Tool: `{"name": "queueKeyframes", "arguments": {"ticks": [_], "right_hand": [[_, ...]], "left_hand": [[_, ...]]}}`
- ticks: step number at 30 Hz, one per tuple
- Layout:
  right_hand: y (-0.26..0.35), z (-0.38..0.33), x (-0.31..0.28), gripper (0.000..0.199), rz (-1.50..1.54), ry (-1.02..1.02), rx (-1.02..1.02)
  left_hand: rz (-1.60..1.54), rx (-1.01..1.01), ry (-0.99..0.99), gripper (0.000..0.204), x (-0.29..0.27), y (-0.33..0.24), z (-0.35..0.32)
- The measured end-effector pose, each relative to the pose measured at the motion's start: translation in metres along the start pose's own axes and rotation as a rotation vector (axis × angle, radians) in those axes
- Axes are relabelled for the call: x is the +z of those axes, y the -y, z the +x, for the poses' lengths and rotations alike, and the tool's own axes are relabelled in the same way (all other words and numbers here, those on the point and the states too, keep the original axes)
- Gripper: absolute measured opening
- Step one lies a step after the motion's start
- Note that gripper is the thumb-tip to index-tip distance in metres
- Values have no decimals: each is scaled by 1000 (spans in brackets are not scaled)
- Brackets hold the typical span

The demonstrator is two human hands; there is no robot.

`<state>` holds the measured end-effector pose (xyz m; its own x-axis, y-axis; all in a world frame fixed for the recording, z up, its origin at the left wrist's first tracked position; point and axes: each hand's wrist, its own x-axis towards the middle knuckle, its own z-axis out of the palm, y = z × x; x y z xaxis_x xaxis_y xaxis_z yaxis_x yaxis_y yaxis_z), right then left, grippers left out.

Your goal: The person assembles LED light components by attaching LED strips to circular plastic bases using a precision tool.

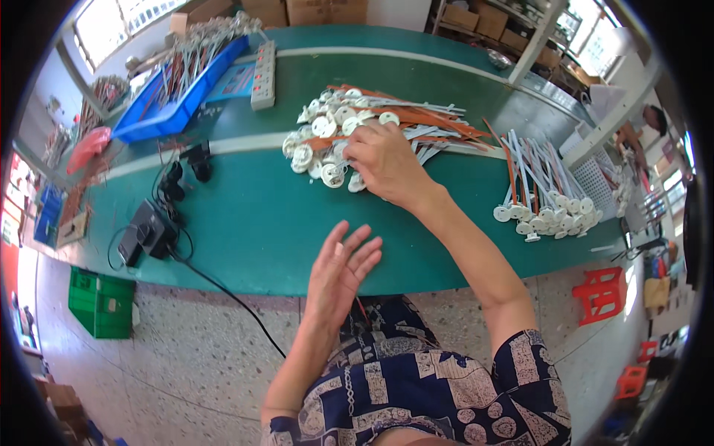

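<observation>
A pile of white round plastic pieces (325,126) with flat orange-brown and white wire leads (439,128) lies on the green table. The round ends point left and the leads trail right. My right hand (387,162) reaches over the near side of this pile, its fingertips pinched together among the white pieces. What they grip is mostly hidden by the fingers. Closer to me, my left hand (341,271) hovers by the table's front edge, fingers stretched and apart, palm turned up and bare. A second bunch of the same pieces (554,215) rests to the right, round ends toward me.
On the left stand a blue tray (130,134) full of leads, a white power strip (263,74) and a black adapter (152,229) whose cable runs off the front edge. A green crate (102,303) and a red stool (599,296) are on the floor.
</observation>
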<state>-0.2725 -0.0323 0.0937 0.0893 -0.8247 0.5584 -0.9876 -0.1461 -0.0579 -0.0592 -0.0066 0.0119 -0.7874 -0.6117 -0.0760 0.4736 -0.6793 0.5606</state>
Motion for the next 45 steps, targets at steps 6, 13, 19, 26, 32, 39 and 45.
{"name": "queueKeyframes", "arguments": {"ticks": [6,13,19,26,32,39,45], "right_hand": [[56,-37,-14,19,214,15,-43],[82,-86,-14,22,350,-217,170],[104,-112,-4,25,589,-169,237],[101,-121,5,15,1137,-82,706],[86,-97,15,33,2094,179,1062],[108,-103,13,15,1556,28,755],[122,-107,8,12,1277,-136,583]], "left_hand": [[11,117,-21,58,-11,-30,-5],[65,71,-41,51,-25,-27,-27],[-40,-14,-26,52,-19,-24,-30],[37,3,-59,49,-20,-24,-33],[96,-32,3,44,-29,-34,-45],[50,-5,-25,48,-39,-29,-47],[10,-13,16,50,-38,-28,-45]]}}
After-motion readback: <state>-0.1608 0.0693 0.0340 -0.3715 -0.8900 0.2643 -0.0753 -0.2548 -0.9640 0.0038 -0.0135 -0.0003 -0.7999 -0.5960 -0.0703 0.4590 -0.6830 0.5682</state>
